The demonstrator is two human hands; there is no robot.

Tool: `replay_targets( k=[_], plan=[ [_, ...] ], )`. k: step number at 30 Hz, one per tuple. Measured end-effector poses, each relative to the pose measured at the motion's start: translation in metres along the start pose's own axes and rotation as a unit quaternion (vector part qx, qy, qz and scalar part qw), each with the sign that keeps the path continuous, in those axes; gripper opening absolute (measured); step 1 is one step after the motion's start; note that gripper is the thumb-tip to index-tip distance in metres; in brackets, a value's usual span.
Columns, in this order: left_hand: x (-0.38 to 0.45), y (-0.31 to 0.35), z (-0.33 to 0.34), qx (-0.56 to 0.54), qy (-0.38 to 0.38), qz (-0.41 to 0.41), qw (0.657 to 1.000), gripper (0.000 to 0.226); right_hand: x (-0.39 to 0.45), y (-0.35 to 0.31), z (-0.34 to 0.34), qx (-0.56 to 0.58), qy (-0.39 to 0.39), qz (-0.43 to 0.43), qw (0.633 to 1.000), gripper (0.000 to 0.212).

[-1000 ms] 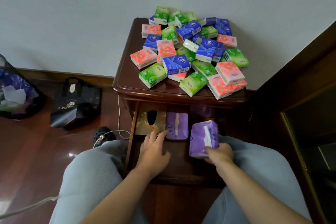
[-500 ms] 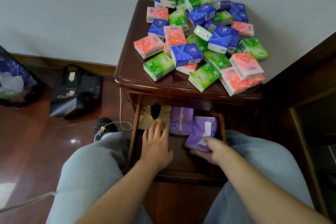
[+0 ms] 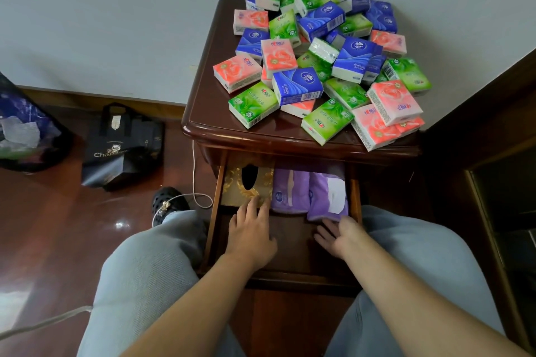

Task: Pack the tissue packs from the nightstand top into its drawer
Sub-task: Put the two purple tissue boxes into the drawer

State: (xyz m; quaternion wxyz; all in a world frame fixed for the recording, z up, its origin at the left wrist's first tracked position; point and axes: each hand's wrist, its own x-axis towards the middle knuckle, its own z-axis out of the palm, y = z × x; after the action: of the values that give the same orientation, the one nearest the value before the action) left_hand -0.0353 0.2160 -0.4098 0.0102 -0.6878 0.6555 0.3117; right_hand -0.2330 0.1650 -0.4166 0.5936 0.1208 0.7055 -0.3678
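Fingers of your left hand (image 3: 250, 236) lie nearly straight and together, flat over the drawer (image 3: 290, 243) floor, with the tips touching the front edge of the gold tissue box (image 3: 248, 182) in the drawer's back-left corner; nothing is gripped. Your right hand (image 3: 338, 236) is turned palm-left with loosely spread, relaxed fingers, held just in front of the right purple pack (image 3: 327, 195), and it holds nothing either; whether its thumb brushes that pack you cannot tell. Two soft purple packs sit side by side at the back of the open drawer, the left purple pack (image 3: 290, 191) between the gold box and the right one, which shows a white panel on top. Up on the nightstand top (image 3: 208, 95), the small tissue packs (image 3: 319, 61) lie in a loose, overlapping heap of green, blue and pink, crowded toward the back and right, with a few pink ones overhanging the front-right edge. Your knees in pale trousers flank the drawer.
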Motion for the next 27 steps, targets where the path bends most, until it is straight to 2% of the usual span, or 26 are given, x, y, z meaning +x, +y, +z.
replay_targets(
  k=[5,8,10,13,17,22,27],
  plan=[
    [-0.001,0.002,0.001,0.005,0.001,-0.003,1.0,0.087,0.002,0.003,0.005,-0.013,-0.033,0.003,0.999,0.017],
    [0.001,0.002,0.002,0.014,0.008,-0.003,1.0,0.085,0.004,0.005,0.008,0.0,-0.048,0.017,0.999,0.031],
    [0.002,0.002,0.003,0.02,0.018,-0.006,1.0,0.083,0.006,0.005,0.014,0.024,-0.086,0.022,0.996,0.023],
    [0.005,0.001,0.005,0.037,0.03,-0.01,0.999,0.084,0.006,0.005,0.026,0.054,-0.127,0.024,0.99,0.029],
    [0.01,0.001,0.007,0.063,0.045,-0.016,0.997,0.087,0.012,0.006,0.04,0.055,-0.144,0.025,0.988,0.008],
    [0.017,0.005,0.007,0.07,0.054,-0.025,0.996,0.085,0.02,0.003,0.052,0.077,-0.142,-0.009,0.987,0.03],
    [0.021,0.003,0.004,0.051,0.035,-0.034,0.998,0.084,0.024,0.002,0.059,0.098,-0.136,-0.005,0.986,0.037]
  ],
)
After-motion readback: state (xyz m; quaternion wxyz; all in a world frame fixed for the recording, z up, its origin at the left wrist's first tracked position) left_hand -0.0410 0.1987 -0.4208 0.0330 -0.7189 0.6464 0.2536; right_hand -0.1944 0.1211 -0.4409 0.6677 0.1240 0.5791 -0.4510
